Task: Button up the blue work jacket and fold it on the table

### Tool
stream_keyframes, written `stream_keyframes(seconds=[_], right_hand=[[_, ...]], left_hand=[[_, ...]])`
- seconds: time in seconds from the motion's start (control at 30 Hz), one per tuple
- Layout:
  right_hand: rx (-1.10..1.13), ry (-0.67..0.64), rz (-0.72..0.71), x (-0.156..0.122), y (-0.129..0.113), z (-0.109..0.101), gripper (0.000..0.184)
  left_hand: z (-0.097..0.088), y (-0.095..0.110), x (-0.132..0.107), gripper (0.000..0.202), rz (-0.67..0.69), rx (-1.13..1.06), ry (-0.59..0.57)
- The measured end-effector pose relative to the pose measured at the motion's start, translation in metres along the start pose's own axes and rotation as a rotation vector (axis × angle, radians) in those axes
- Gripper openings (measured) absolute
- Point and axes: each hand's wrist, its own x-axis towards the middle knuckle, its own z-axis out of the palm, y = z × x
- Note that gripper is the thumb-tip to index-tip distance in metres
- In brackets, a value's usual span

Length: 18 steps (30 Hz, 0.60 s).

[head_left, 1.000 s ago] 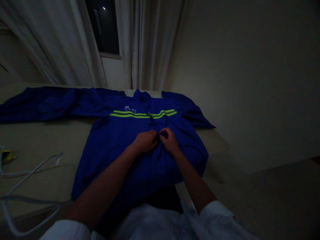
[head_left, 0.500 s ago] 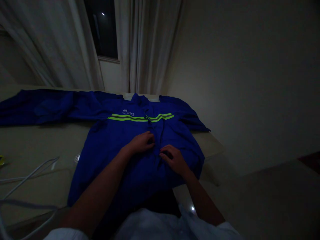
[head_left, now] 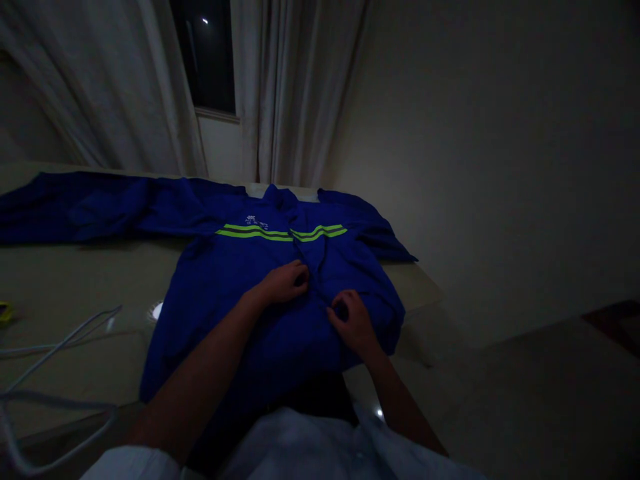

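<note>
A blue work jacket [head_left: 225, 293] with two yellow-green chest stripes lies front up on a pale table [head_left: 65, 293], one sleeve stretched out to the left. My left hand [head_left: 285, 281] rests on the jacket's front opening near its middle, fingers curled on the fabric. Slightly lower and to the right, my right hand [head_left: 350, 321] pinches the front edge of the jacket. The room is dim and small details at the fingertips are hard to make out.
White cables [head_left: 55, 347] loop across the table's left side near its front edge. A small yellow-green object [head_left: 4, 312] lies at the far left. Curtains [head_left: 295, 93] and a dark window [head_left: 210, 53] stand behind the table; a bare wall lies to the right.
My right hand has moved down the jacket's front, away from my left hand, which stayed almost in place. The two hands were touching a second ago.
</note>
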Motion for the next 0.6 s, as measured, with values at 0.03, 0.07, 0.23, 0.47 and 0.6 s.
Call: stream_keyframes(seconds=[0.03, 0.07, 0.23, 0.47, 0.6], right_hand=[[0.003, 0.01, 0.0, -0.003, 0.0, -0.001, 0.013], [0.006, 0.005, -0.02, -0.005, -0.001, -0.003, 0.021], [-0.12, -0.081, -0.064, -0.016, -0.017, -0.009, 0.02], [-0.188, -0.052, 0.0, -0.023, -0.036, -0.013, 0.016], [-0.008, -0.109, 0.012, -0.026, -0.036, -0.023, 0.036]], left_hand=[[0.0, 0.0, 0.0, 0.012, 0.001, -0.001, -0.001], [0.0, 0.001, 0.0, 0.013, 0.001, 0.001, -0.003], [0.0, 0.003, -0.001, 0.013, -0.011, 0.021, 0.003], [-0.002, 0.011, 0.0, 0.011, -0.058, 0.068, -0.019], [-0.002, 0.013, -0.001, 0.013, -0.073, 0.093, -0.018]])
